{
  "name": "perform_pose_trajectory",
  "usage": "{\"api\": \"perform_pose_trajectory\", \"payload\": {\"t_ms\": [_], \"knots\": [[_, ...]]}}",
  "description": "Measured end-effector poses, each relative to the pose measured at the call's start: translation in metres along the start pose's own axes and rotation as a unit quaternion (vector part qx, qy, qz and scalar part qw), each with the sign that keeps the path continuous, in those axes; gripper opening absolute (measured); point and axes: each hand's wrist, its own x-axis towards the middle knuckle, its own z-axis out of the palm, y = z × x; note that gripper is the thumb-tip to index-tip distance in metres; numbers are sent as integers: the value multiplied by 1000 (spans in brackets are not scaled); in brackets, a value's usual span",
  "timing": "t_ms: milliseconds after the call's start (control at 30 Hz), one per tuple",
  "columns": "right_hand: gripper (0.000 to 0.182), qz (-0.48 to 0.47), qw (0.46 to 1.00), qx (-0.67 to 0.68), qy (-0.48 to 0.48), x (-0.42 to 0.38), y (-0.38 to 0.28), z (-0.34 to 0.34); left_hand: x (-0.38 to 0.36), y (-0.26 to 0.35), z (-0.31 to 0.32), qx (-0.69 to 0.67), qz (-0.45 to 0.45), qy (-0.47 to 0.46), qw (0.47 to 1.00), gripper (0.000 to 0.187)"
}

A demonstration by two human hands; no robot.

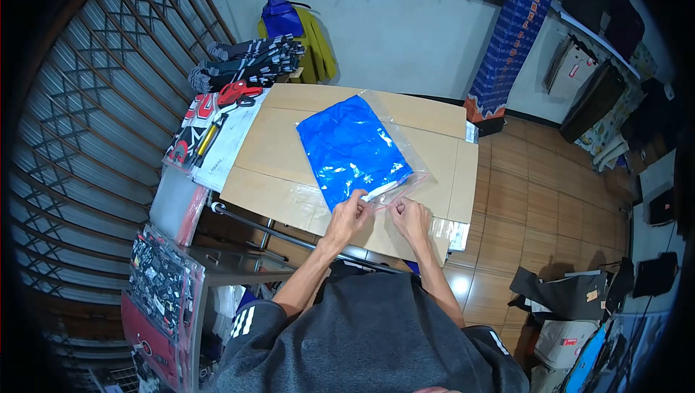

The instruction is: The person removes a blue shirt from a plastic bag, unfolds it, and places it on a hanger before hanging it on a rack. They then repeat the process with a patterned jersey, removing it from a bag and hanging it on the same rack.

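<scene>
A folded blue garment (352,143) lies inside a clear plastic bag (413,157) on a cardboard sheet (268,143). The bag's mouth, edged with a pinkish strip, faces me. My left hand (347,215) is closed on the near left part of this edge, beside a small white patch at the garment's corner. A short way to the right, my right hand (410,218) pinches the same edge with its fingers curled in. Between the two hands the edge runs as a thin strip.
Left of the cardboard lie red-handled scissors (235,92) and a yellow cutter (208,138) on a printed sheet. Dark folded garments (250,63) are stacked behind them. A metal rail (268,225) runs below the cardboard's near edge. Packed goods (165,284) stand at my left.
</scene>
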Motion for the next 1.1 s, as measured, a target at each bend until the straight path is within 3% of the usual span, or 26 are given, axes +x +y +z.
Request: {"api": "perform_pose_trajectory", "payload": {"t_ms": [200, 567, 667, 767, 867, 1000, 1100], "knots": [[22, 3, 1000, 23, 5, 0, 3, -2, 39, 19, -47, -2, 58, 98, 993, 38], [22, 18, 998, 54, 9, -3, 2, -4, 76, 67, -122, 62, 147, 193, 968, 30], [21, 13, 999, 45, 8, -4, 3, -7, 71, 68, -112, 10, 160, 162, 974, 27], [18, 41, 992, 119, -3, 1, 16, -8, 62, 80, -107, 50, 226, 111, 967, 27], [15, 119, 975, 185, -46, 13, 38, -16, 65, 67, -103, 54, 177, 96, 978, 30], [13, 69, 986, 79, 131, 22, 56, -33, 71, 33, -101, 52, 92, 73, 992, 33], [21, 99, 977, 27, 189, 23, 33, -52, 77, -3, -96, 44, 55, 75, 995, 35]]}}
